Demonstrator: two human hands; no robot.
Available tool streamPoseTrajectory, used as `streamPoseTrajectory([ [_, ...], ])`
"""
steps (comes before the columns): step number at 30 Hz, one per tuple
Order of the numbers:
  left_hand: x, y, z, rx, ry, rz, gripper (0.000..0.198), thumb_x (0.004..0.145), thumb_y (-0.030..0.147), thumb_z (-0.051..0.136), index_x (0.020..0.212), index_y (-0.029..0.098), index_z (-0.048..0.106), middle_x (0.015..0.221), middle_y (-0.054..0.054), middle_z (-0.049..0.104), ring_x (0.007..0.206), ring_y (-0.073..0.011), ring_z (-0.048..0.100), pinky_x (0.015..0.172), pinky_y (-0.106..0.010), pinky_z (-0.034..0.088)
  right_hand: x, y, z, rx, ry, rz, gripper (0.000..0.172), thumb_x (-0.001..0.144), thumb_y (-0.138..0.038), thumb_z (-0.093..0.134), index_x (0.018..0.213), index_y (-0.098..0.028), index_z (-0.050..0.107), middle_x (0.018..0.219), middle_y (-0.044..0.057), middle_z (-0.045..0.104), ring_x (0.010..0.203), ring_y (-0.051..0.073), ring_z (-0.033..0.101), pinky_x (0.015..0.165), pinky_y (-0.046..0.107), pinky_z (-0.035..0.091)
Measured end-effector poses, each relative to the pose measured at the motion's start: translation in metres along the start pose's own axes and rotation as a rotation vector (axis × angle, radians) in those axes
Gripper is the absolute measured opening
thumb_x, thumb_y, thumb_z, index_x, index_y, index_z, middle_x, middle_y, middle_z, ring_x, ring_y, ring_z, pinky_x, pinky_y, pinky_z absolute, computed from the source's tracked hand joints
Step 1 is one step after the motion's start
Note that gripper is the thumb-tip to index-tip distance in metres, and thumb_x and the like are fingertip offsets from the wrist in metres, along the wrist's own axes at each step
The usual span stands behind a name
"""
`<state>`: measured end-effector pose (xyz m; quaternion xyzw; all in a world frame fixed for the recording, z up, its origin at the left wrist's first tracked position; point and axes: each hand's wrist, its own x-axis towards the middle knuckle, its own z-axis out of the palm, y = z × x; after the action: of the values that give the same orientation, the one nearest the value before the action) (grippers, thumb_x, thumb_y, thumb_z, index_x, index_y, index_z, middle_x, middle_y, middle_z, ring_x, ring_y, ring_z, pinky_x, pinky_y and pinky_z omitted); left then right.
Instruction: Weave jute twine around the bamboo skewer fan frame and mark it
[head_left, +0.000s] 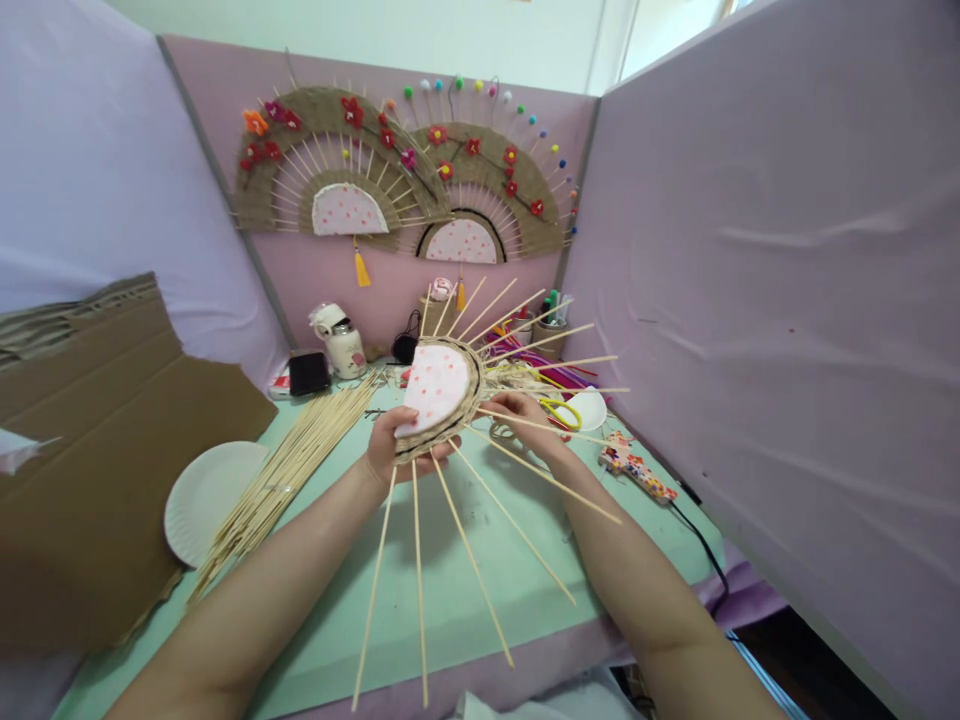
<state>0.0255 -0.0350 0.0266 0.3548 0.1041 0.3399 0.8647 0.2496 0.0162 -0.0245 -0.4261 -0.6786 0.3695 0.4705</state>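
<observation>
A half-made fan [439,392] is held above the green table: a pink dotted half-disc edged with woven twine, with thin wooden skewers [480,570] fanning out from it. My left hand [394,447] grips its lower left edge, thumb on the pink face. My right hand [525,412] is at the right rim, fingers pinched on pale twine [517,378] among the skewers.
A bundle of loose skewers [292,465] and a white paper plate [206,495] lie at the left, beside brown cardboard [105,450]. Two finished fans [405,175] hang on the back wall. Yellow-handled scissors [562,410], a glue gun [637,468] and cups stand at right.
</observation>
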Motion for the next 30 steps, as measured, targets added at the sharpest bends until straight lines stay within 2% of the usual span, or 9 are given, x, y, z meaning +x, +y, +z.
streamPoseTrajectory([
  [3, -0.004, 0.011, 0.012, -0.029, 0.016, 0.126, 0.069, 0.062, 0.027, 0.052, 0.130, 0.015, 0.047, 0.108, -0.018, 0.065, 0.052, -0.0100, 0.047, 0.036, -0.017, 0.027, -0.006, -0.004, 0.001, -0.118, -0.179, -0.020, 0.027, 0.077, -0.040, 0.059, 0.092, -0.018, 0.065, 0.090, 0.003, 0.065, 0.079, 0.016, 0.057, 0.070, 0.027, 0.044],
  [6, -0.009, 0.023, 0.024, -0.034, 0.045, 0.255, 0.072, 0.062, 0.023, 0.050, 0.133, 0.017, 0.044, 0.117, -0.018, 0.061, 0.050, -0.0079, 0.045, 0.037, -0.017, 0.028, -0.009, -0.001, 0.002, -0.267, -0.329, -0.036, 0.034, 0.070, -0.033, 0.068, 0.100, -0.019, 0.064, 0.098, 0.004, 0.065, 0.087, 0.018, 0.058, 0.075, 0.027, 0.044],
  [8, -0.014, 0.032, 0.030, -0.023, 0.088, 0.322, 0.076, 0.059, 0.022, 0.050, 0.135, 0.019, 0.043, 0.119, -0.017, 0.060, 0.047, -0.0072, 0.043, 0.037, -0.018, 0.028, -0.010, 0.003, 0.004, -0.356, -0.380, -0.032, 0.036, 0.068, -0.028, 0.070, 0.103, -0.019, 0.064, 0.098, 0.004, 0.065, 0.086, 0.018, 0.058, 0.075, 0.028, 0.043],
  [11, -0.022, 0.043, 0.038, -0.010, 0.157, 0.396, 0.078, 0.056, 0.020, 0.048, 0.133, 0.020, 0.045, 0.119, -0.015, 0.061, 0.044, -0.0071, 0.041, 0.037, -0.020, 0.030, -0.010, 0.008, 0.005, -0.391, -0.393, -0.013, 0.022, 0.076, -0.023, 0.059, 0.096, -0.018, 0.065, 0.090, 0.004, 0.067, 0.079, 0.016, 0.059, 0.072, 0.027, 0.043],
  [15, -0.030, 0.054, 0.037, -0.033, 0.145, 0.493, 0.071, 0.057, 0.018, 0.047, 0.128, 0.021, 0.050, 0.116, -0.013, 0.062, 0.048, -0.0090, 0.044, 0.041, -0.023, 0.037, -0.005, 0.011, -0.006, -0.214, -0.282, 0.052, 0.019, 0.083, -0.027, 0.049, 0.084, -0.017, 0.065, 0.077, 0.002, 0.066, 0.068, 0.013, 0.057, 0.064, 0.024, 0.043],
  [19, -0.032, 0.061, 0.027, -0.088, 0.116, 0.550, 0.061, 0.060, 0.017, 0.046, 0.120, 0.019, 0.053, 0.104, -0.010, 0.064, 0.054, -0.0100, 0.049, 0.049, -0.023, 0.043, 0.008, 0.016, -0.032, 0.280, -0.002, 0.336, 0.024, 0.083, -0.035, 0.052, 0.091, -0.017, 0.064, 0.070, 0.002, 0.064, 0.054, 0.010, 0.053, 0.045, 0.019, 0.037],
  [22, -0.029, 0.063, 0.019, -0.120, 0.166, 0.562, 0.052, 0.058, 0.016, 0.047, 0.109, 0.015, 0.057, 0.080, -0.007, 0.061, 0.056, -0.0115, 0.050, 0.051, -0.023, 0.045, 0.016, 0.022, -0.051, 0.589, 0.200, 0.471, 0.024, 0.085, -0.039, 0.050, 0.084, -0.017, 0.061, 0.060, 0.001, 0.059, 0.044, 0.009, 0.047, 0.035, 0.018, 0.028],
  [26, -0.025, 0.064, 0.012, -0.119, 0.261, 0.587, 0.037, 0.057, 0.015, 0.047, 0.092, 0.015, 0.058, 0.066, -0.004, 0.052, 0.057, -0.0133, 0.050, 0.050, -0.024, 0.047, 0.018, 0.026, -0.067, 0.638, 0.332, 0.422, 0.031, 0.089, -0.045, 0.045, 0.070, -0.020, 0.050, 0.050, -0.004, 0.048, 0.039, 0.009, 0.041, 0.035, 0.018, 0.028],
  [30, -0.024, 0.064, 0.013, -0.152, 0.227, 0.595, 0.031, 0.057, 0.013, 0.047, 0.087, 0.014, 0.056, 0.068, -0.005, 0.053, 0.059, -0.0130, 0.051, 0.050, -0.022, 0.047, 0.017, 0.028, -0.075, 0.632, 0.398, 0.366, 0.041, 0.090, -0.052, 0.038, 0.064, -0.021, 0.042, 0.048, -0.006, 0.039, 0.040, 0.010, 0.038, 0.037, 0.021, 0.030],
])
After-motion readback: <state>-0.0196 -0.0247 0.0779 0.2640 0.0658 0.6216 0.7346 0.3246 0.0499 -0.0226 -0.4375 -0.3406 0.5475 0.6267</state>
